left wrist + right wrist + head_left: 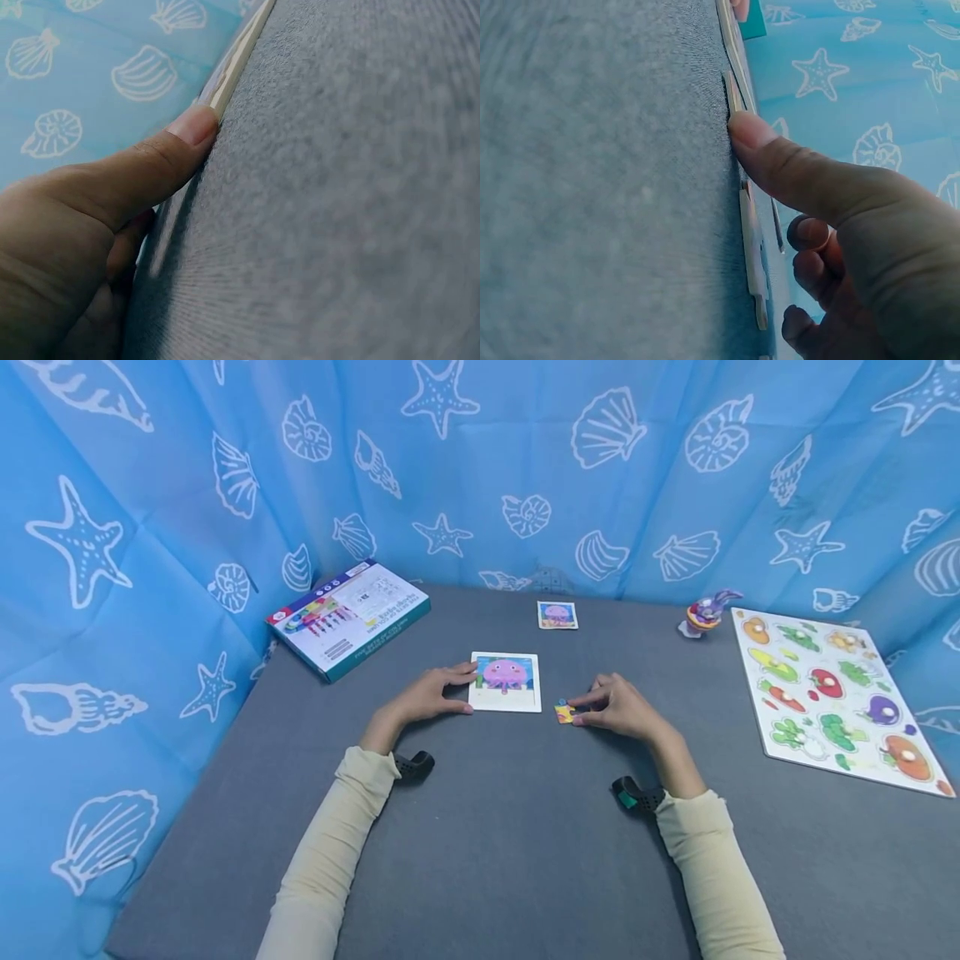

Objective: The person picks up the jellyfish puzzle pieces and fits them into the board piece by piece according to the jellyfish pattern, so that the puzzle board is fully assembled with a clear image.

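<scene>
A square white-framed jigsaw board [486,700] with a pink jellyfish picture lies on the table. The picture fills its upper part; a pale strip shows along the bottom. My left hand [433,692] rests at the board's left side, fingertips on the upper edge and thumb [196,127] against the lower left edge. To the right of the board, my right hand [618,706] pinches a small yellow and orange puzzle piece [564,715] between thumb and fingers, close over the table. Another thin piece [751,244] lies beneath that hand in the right wrist view.
A small jellyfish picture card [557,615] lies farther back. At the back left is a flat colour-set box [352,618]. A purple rabbit figurine [705,614] stands at the back right, beside a large vegetable puzzle board [813,739]. A blue shell-patterned curtain [480,468] hangs behind the grey table.
</scene>
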Demonstrator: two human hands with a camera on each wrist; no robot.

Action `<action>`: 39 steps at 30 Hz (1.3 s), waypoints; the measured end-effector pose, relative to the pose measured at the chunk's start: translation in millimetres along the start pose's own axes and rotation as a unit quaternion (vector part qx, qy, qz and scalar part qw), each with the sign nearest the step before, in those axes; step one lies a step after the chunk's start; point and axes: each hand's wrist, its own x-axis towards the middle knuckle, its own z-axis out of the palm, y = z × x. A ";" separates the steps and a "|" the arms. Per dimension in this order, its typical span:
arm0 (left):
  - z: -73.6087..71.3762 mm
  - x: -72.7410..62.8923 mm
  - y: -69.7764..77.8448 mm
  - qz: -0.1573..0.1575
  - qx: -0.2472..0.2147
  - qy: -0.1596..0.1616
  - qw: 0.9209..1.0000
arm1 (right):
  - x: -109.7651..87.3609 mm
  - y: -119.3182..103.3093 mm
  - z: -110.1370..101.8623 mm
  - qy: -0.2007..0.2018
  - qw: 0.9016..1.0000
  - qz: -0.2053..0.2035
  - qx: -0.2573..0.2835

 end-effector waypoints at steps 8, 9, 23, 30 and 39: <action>-1.8 -1.8 -2.0 -0.010 -0.009 0.004 1.000 | 7.4 -12.3 5.4 0.062 0.998 -0.020 -0.011; -1.9 -1.8 -2.6 -0.009 -0.009 0.007 1.000 | 10.1 -16.7 7.4 0.073 0.997 -0.022 -0.012; -0.4 1.3 -6.3 -0.009 -0.012 0.033 0.999 | 56.9 -63.7 47.7 0.074 0.995 -0.037 0.051; -2.6 0.3 -7.1 -0.010 -0.014 0.032 0.999 | 69.5 -72.8 60.5 0.081 0.994 -0.061 0.040; -2.7 -0.1 -6.9 -0.018 -0.018 0.029 0.999 | 71.2 -74.2 62.8 0.077 0.994 -0.071 0.019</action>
